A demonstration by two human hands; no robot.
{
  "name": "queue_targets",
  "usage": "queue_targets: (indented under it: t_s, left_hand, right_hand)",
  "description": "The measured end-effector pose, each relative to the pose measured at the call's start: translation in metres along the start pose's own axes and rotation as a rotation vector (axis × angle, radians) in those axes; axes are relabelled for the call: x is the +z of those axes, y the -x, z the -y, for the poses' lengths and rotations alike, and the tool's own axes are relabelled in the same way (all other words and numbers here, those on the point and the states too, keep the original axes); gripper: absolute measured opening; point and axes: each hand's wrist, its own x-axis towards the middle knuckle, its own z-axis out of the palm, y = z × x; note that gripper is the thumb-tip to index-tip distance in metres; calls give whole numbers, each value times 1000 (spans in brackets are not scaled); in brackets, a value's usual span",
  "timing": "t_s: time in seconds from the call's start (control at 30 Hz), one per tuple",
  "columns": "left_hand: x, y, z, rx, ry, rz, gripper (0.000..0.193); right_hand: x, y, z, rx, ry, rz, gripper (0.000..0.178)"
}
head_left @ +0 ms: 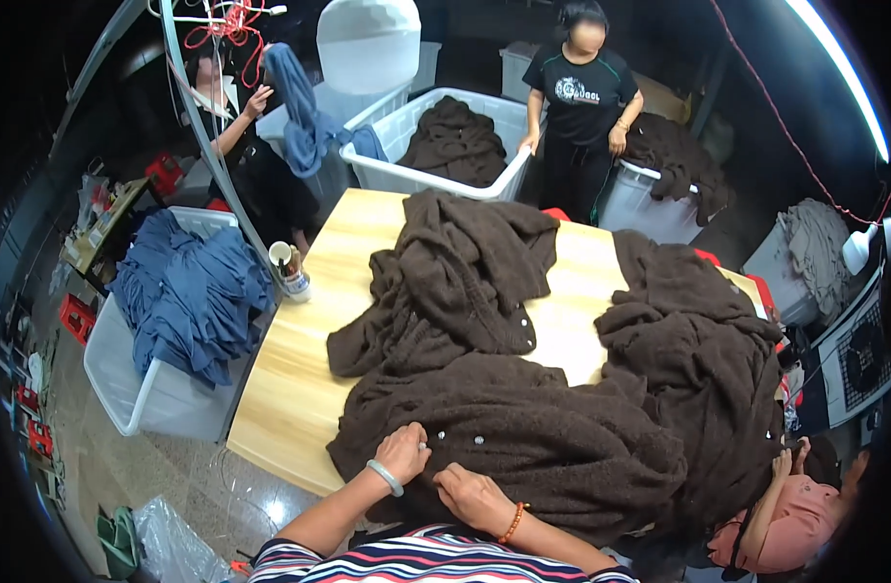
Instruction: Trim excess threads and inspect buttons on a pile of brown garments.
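Observation:
A dark brown knit cardigan (pixel 562 437) with pale round buttons lies spread over the near edge of the table, in front of me. My left hand (pixel 404 455), a pale bangle at its wrist, pinches the cardigan's edge beside a button. To its right, my right hand (pixel 470 496) has its fingers curled on the same garment, just below the row of buttons. Another brown knit garment (pixel 465 262) is heaped on the table behind it. More brown knitwear (pixel 693 360) is piled along the right side, touching the cardigan.
Bare wood of the table (pixel 285 389) shows at left, with a cup of tools (pixel 295 284) on its edge. A white bin of blue garments (pixel 135 389) stands at left; a larger white bin (pixel 368 173) holds brown ones behind. Other people stand behind, and one sits at right.

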Motion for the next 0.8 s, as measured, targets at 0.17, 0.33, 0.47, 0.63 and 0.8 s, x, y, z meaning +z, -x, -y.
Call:
queue_targets:
  t_s: [0.17,0.33,0.47,0.63,0.8]
  left_hand:
    - [-3,-7,6,-4,213,69,16]
    - [5,6,12,-165,1120,363,10]
    - [4,10,10,-319,1303,482,16]
    - [10,12,21,-373,1345,514,15]
    - [13,13,23,-386,1386,539,15]
  right_hand:
    - [3,-2,-9,-18,49,-27,14]
    - [-5,-4,-6,-47,157,-79,22]
    - [2,0,-2,-18,121,-193,13]
    - [9,-5,1,19,-12,-302,24]
    - [19,-2,-8,-2,45,-308,29]
